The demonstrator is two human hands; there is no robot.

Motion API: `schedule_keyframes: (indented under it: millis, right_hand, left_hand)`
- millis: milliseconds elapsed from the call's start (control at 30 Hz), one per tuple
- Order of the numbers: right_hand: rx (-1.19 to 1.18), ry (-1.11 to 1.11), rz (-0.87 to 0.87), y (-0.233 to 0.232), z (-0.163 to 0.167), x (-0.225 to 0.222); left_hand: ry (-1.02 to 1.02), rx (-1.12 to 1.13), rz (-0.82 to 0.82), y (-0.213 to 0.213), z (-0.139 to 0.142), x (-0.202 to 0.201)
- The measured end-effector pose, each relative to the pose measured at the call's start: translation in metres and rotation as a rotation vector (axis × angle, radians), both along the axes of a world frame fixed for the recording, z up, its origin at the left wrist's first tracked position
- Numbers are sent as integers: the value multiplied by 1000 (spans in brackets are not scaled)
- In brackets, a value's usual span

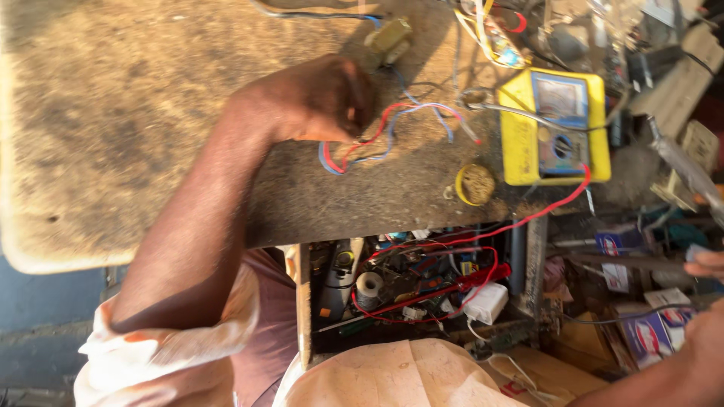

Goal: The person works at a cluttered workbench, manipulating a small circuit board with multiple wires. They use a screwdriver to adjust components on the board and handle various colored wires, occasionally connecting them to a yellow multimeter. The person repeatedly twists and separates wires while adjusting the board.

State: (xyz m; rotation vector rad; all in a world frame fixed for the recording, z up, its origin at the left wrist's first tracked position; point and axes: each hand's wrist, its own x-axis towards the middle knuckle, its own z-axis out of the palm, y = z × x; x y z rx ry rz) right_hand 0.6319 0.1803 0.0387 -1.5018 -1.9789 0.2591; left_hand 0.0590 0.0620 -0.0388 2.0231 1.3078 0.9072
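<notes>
View: head camera, looking down over a workbench.
Left hand (320, 102): clenched, its fingers pinched on a loop of thin red and blue insulated wires (392, 128); the forearm reaches in from the near left.
Wires, position: lying on the worn brown wooden tabletop (113, 113) at its middle, just right of the left hand. They trail towards a small olive-tan boxy component (390, 39) at the far edge.
Right hand (707, 265): only fingertips show at the right edge. Whether it is grasping anything cannot be told, though a long dark rod-like tool (626, 262) points towards it.
Meter: a yellow rectangular multimeter with a blue face (554, 126) sits on the right of the table, well apart from the left hand.
Meter lead: a red cable (528, 218) runs from the meter down into the near clutter.
Tin: a small round yellow-rimmed tin (475, 185) stands between the wire loop and the meter, nearer the table's near edge.
Compartment: an open wooden tray of parts (305, 301) lies below the table's near edge, holding a grey spool (369, 286) and a white plastic block (486, 301).
Step in hand (judgement): the wire ends seem to be gripped and steadied on the tabletop.
Next move calls for (judgement): a firm pinch on the wires, and care to keep the loop clear of the red cable.
</notes>
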Motion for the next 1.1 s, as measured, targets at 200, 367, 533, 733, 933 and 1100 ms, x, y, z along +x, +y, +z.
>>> schedule_keyframes:
  millis: [200, 367, 533, 733, 933, 1100]
  right_hand:
    - [44, -100, 492, 1, 3, -52]
    - [62, -105, 784, -12, 17, -140]
    - [54, -13, 962, -46, 31, -213]
    - [151, -146, 967, -57, 42, -252]
    - [104, -136, 952, -56, 40, -257]
    - [130, -158, 971, -48, 46, -253]
  left_hand:
    - [-180, -201, 65, 11, -14, 0]
    - [-8, -277, 194, 3, -1, 4]
    - [44, -342, 343, -1, 18, 13]
    - [132, -342, 340, -5, 24, 15]
    - [128, -330, 328, -2, 18, 13]
    - [59, -214, 348, 3, 7, 13]
